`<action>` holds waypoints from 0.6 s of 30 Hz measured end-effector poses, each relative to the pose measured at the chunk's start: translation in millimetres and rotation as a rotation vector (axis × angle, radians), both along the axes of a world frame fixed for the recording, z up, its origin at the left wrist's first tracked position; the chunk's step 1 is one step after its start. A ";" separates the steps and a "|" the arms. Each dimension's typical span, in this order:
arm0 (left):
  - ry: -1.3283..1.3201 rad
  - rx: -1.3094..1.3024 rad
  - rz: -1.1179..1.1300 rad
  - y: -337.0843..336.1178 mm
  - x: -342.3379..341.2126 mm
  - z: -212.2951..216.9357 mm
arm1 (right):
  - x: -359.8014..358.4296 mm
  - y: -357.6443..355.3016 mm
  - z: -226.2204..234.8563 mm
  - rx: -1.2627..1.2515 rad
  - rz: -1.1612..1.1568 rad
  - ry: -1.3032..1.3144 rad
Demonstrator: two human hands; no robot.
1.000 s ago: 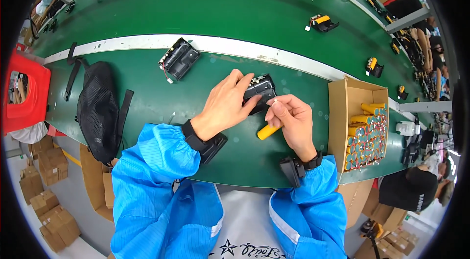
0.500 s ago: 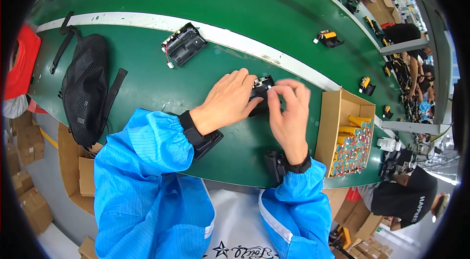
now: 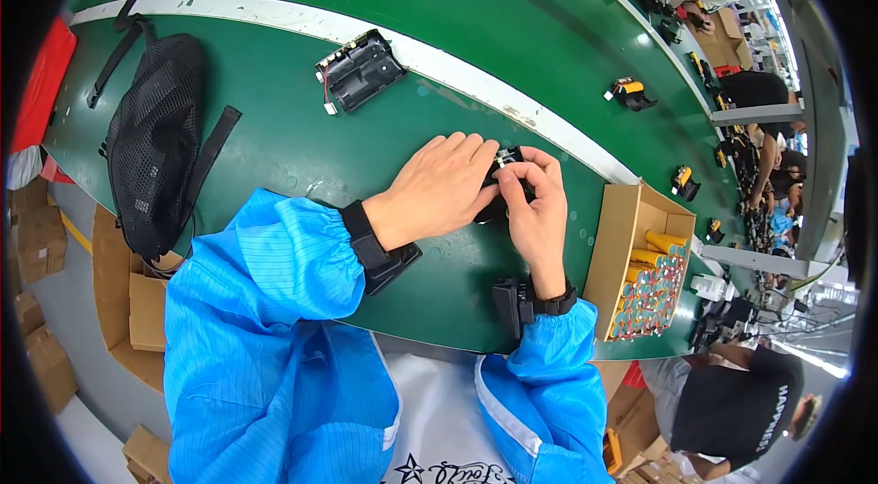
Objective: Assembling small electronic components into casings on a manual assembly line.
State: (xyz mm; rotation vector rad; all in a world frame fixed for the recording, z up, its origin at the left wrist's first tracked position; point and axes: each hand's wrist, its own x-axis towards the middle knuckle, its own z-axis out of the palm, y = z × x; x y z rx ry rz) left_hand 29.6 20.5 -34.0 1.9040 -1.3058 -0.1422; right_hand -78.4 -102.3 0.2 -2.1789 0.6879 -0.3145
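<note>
Green table [image 3: 274, 164] fills most of the frame, with a white stripe [image 3: 439, 59] curving from upper left to mid right. Black mesh bag [image 3: 151, 141] lies at left, straps trailing toward the upper left. Open cardboard box [image 3: 615, 246] sits at right of centre, packed with yellow and multicoloured cylindrical cells [image 3: 651, 287] standing on end. A 2nd black plastic housing [image 3: 359, 70], open side up, rests against the stripe at upper centre, well apart from the hands. Left hand [image 3: 437, 191], centre frame, lies palm down with fingers curled over a small black housing [image 3: 506, 180], covering most of it. Right hand [image 3: 537, 209], just right of it, pinches the same housing's upper end between thumb and fingers. Both hands are closed on this part; it sits on the table just below the stripe. Small yellow-black units [image 3: 627, 92] lie beyond the stripe at upper right.
</note>
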 end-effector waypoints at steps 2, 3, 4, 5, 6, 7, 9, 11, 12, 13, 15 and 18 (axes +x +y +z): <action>0.001 -0.002 0.001 -0.1 -0.1 -0.6 | 0.5 0.1 -1.7 -0.004 -0.025 0.001; -0.007 0.009 -0.003 0.3 0.4 -0.4 | 0.8 0.9 -2.0 -0.004 -0.024 0.003; -0.015 0.020 -0.007 0.6 0.7 -0.4 | 1.0 1.9 -2.5 -0.017 -0.024 0.004; -0.023 0.030 -0.012 1.0 0.4 -0.9 | 1.0 2.9 -3.2 -0.030 -0.024 0.004; -0.021 0.030 -0.010 1.3 -0.4 -2.3 | 0.9 3.5 -3.8 -0.043 -0.024 0.005; -0.033 0.025 -0.010 1.5 -0.6 -2.5 | 1.3 3.6 -3.7 -0.043 -0.021 0.005; -0.056 0.018 -0.010 2.9 -0.3 -2.6 | 2.6 4.8 -4.2 -0.042 -0.025 0.012; -0.054 0.031 -0.016 5.2 2.6 -2.5 | 6.0 7.2 -4.2 -0.038 -0.026 0.014; -0.051 0.038 -0.027 5.1 3.2 -2.5 | 7.9 7.3 -4.0 -0.025 -0.035 0.030; -0.049 0.045 -0.040 5.2 3.8 -2.4 | 10.4 7.3 -3.5 -0.011 -0.047 0.044; -0.030 0.039 -0.045 5.3 3.9 -1.0 | 14.2 6.5 -2.9 0.000 -0.073 0.051; 0.002 -0.003 -0.100 -6.5 1.7 -0.3 | 13.4 -5.3 -1.7 -0.112 -0.008 0.003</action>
